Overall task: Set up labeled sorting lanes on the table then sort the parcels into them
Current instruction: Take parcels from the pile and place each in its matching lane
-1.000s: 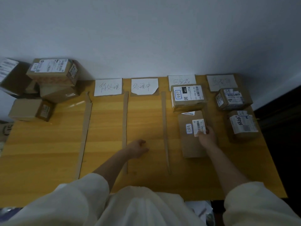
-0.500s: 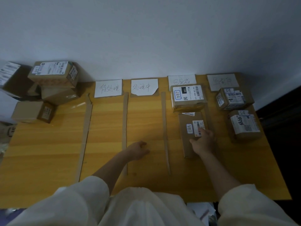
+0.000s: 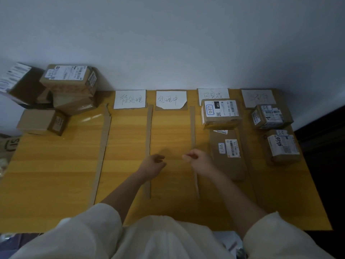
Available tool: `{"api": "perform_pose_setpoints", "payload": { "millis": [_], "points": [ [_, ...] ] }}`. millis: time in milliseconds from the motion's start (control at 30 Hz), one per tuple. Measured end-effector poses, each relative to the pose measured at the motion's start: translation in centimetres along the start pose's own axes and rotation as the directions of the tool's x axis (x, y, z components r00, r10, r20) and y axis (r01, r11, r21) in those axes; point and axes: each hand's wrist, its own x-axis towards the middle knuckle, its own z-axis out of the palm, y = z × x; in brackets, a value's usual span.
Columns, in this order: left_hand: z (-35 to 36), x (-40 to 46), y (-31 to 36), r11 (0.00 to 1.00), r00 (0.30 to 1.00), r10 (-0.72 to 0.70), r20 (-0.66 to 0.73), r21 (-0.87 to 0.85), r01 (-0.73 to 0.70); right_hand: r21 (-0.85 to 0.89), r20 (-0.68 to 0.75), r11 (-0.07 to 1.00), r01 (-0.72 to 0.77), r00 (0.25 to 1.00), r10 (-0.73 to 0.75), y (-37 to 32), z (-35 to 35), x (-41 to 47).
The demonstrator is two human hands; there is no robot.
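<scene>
Both hands are loosely curled and empty: the left hand [image 3: 154, 163] rests on the worktop [image 3: 56, 174], the right hand [image 3: 198, 159] hovers just left of the flat parcel [image 3: 226, 156]. Next reach should go far left to the unsorted parcels [image 3: 56, 94], checking labels first. A second ago the right hand pressed on that parcel; it has let go.

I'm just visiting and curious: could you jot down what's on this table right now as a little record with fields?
Surface: wooden table
Lane dividers: cardboard strips
Lane labels: four handwritten paper signs along the far edge
Two left lanes: no parcels
Third lane: two parcels, a box and a flat carton nearer the person
Fourth lane: two parcels
Unsorted: stacked parcels at far left
Left hand: holds nothing, over the second lane
Right hand: holds nothing, beside the flat carton
</scene>
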Motion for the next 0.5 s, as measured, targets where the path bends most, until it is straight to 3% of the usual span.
{"api": "perform_pose_setpoints", "payload": {
  "millis": [300,500],
  "points": [
    [-6.6,-1.8,-5.3,0.987,0.973,-0.08,-0.215,-0.151,0.048,-0.145,0.14,0.988,0.044,0.99,-0.024,-6.5,7.7,1.2],
    [-13.2,-3.0,-11.5,0.952,0.92,-0.194,-0.34,-0.291,0.093,-0.107,0.221,0.99,0.092,0.973,-0.067,-12.5,14.8,2.9]
  ]
}}
